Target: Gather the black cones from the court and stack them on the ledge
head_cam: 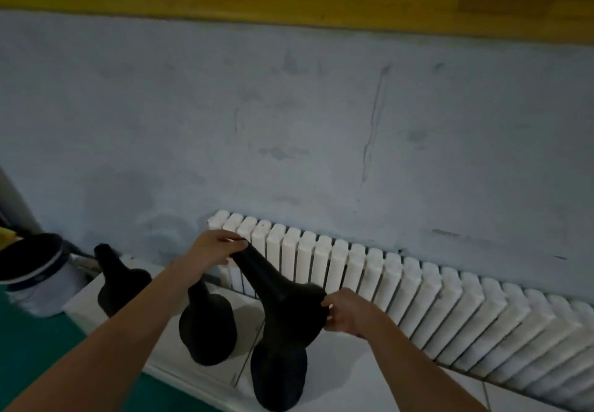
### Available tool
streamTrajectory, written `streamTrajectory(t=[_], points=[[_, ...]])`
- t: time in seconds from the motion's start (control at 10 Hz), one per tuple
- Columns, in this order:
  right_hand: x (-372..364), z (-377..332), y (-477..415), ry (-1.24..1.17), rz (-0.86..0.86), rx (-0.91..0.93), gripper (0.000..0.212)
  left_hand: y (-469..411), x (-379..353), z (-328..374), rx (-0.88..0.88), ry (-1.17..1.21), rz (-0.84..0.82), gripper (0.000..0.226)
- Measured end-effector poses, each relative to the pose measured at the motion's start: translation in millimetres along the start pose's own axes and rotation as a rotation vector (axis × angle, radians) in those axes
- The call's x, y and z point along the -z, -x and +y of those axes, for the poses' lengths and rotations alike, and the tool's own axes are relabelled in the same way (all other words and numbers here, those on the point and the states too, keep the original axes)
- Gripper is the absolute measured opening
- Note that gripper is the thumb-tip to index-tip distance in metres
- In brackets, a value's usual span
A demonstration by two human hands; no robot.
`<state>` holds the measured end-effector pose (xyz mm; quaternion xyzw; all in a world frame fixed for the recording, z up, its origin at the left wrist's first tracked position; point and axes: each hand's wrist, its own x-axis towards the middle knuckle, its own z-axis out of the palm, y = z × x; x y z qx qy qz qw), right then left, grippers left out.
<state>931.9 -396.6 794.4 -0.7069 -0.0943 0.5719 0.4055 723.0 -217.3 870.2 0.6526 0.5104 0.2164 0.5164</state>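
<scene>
left hand pinches tip of black cone, held tilted above tiled ledge | right hand grips its base rim | two more cones standing there beside radiator | likely light, flexible rubber, rim deforms: hold tip plus rim
</scene>
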Motion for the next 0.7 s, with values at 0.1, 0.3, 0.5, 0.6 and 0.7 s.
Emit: streamTrajectory(t=[0.1,0.3,0.5,0.6,0.7], points=[[-11,-2,-29,0.038,0.029,-0.085,0.003,-37,-5,-1,-0.019,-0.123,-0.131,0.017],[-20,-2,-76,0.123,0.052,-0.224,0.034,-96,-19,-12,-0.058,-0.329,-0.422,0.023],[-17,-8,-93,0.037,0.036,-0.21,0.021,-111,-56,-47,0.012,-0.485,-0.689,0.031],[-7,-11,-90,-0.066,0.007,-0.188,0.02,-110,-77,-64,0.002,-0.531,-0.709,0.035],[-1,-6,-87,-0.085,-0.033,-0.181,0.024,-107,-92,-69,0.016,-0.55,-0.693,0.038]])
